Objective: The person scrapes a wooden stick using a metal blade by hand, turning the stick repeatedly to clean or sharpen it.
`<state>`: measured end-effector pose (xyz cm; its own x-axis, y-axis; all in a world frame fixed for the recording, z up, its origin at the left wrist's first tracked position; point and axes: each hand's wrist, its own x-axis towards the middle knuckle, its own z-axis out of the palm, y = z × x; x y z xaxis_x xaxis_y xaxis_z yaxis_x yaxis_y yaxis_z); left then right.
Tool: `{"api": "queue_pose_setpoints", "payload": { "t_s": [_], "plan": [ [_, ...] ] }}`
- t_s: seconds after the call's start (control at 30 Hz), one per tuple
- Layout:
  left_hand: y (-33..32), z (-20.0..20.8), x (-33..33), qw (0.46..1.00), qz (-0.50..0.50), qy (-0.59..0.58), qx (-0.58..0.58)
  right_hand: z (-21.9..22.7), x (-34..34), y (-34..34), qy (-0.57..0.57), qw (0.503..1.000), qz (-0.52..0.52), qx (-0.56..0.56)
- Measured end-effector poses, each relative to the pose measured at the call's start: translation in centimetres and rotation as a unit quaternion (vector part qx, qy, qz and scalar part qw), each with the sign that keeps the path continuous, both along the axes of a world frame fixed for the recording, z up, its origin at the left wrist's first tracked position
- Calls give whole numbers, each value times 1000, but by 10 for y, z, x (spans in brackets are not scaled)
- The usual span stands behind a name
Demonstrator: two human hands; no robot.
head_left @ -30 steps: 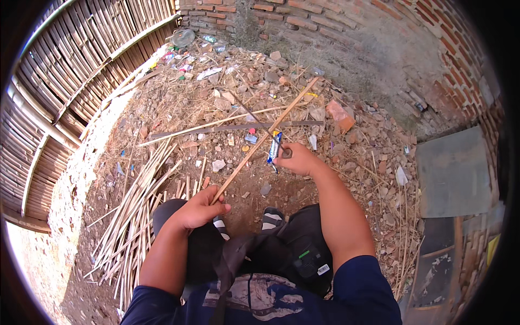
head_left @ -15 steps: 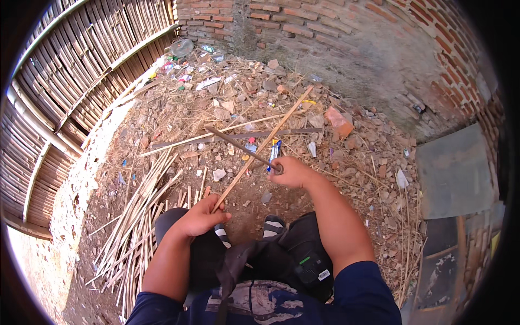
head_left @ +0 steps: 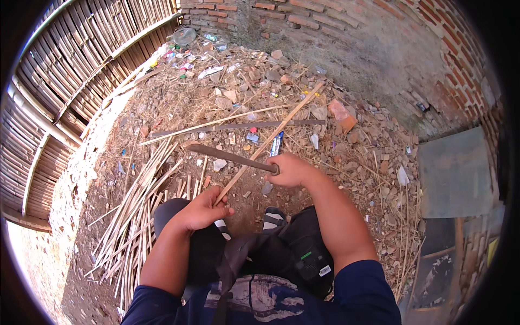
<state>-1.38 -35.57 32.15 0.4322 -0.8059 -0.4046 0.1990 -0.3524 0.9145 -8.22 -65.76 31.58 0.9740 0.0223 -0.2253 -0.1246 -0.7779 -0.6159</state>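
Observation:
My left hand (head_left: 203,208) is closed round the near end of a long, flat bamboo strip (head_left: 271,138), which slants up and away to the right. In my right hand (head_left: 292,170) is the handle of a machete (head_left: 227,156) with a dark brown blade pointing left. The blade crosses over the strip; whether it touches it I cannot tell. Beyond it, a dark flat bar (head_left: 238,127) and a thin pale bamboo stick (head_left: 216,123) lie across the ground.
Many split bamboo sticks (head_left: 132,233) are heaped at my left. Rubble and litter cover the ground, with an orange brick piece (head_left: 342,116) at the right. A bamboo fence (head_left: 70,81) stands left, a brick wall (head_left: 346,59) behind, a grey panel (head_left: 454,173) right.
The machete has swung in my right hand, its tip coming down and nearer on the left, so the blade lies flatter. My left hand still grips the strip, with little movement.

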Motion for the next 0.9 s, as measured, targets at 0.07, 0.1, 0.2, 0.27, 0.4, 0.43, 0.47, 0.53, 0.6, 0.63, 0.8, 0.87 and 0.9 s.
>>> {"api": "queue_pose_setpoints", "payload": {
  "t_s": [0.07, 0.1, 0.2, 0.27, 0.4, 0.43, 0.47, 0.53, 0.6, 0.63, 0.8, 0.87, 0.9],
  "plan": [
    [2, 2, -2, 1000, 1, 0, -17, 0, 4, 2, -9, 999, 51, -4],
    [-1, -3, -2, 1000, -6, 5, -21, -12, -1, -14, 0, 999, -13, 43],
    [-1, -6, 2, 1000, -2, 1, -19, -22, -1, -52, 39, 965, -177, 191],
    [0, -6, 3, 1000, 6, -6, -11, -11, 1, -44, 45, 962, -196, 187],
    [-3, -9, 2, 1000, -4, -3, 5, -1, -2, -8, 12, 998, -45, 29],
    [-2, -8, 2, 1000, -4, -5, -8, 8, -2, 2, 18, 1000, 8, -16],
    [-1, -9, 0, 1000, -4, -6, -21, 8, 2, 0, 36, 999, 20, -7],
    [-3, -12, 0, 999, -11, -1, -38, -7, 1, -20, 49, 998, 8, 46],
    [-4, -12, 0, 1000, -8, -2, -28, -6, 1, -24, 73, 996, -4, 59],
    [-4, -12, 0, 1000, -5, -1, -23, -8, 2, -23, 62, 996, -8, 56],
    [-3, 3, 3, 1000, 14, 1, 8, -3, 6, -4, 10, 999, -39, 9],
    [-3, 3, 2, 1000, 15, 3, 4, 2, 3, 8, 19, 1000, 0, -24],
    [-3, -2, -1, 1000, 12, -3, -12, 2, 0, 11, 24, 999, 20, -40]
  ]
}}
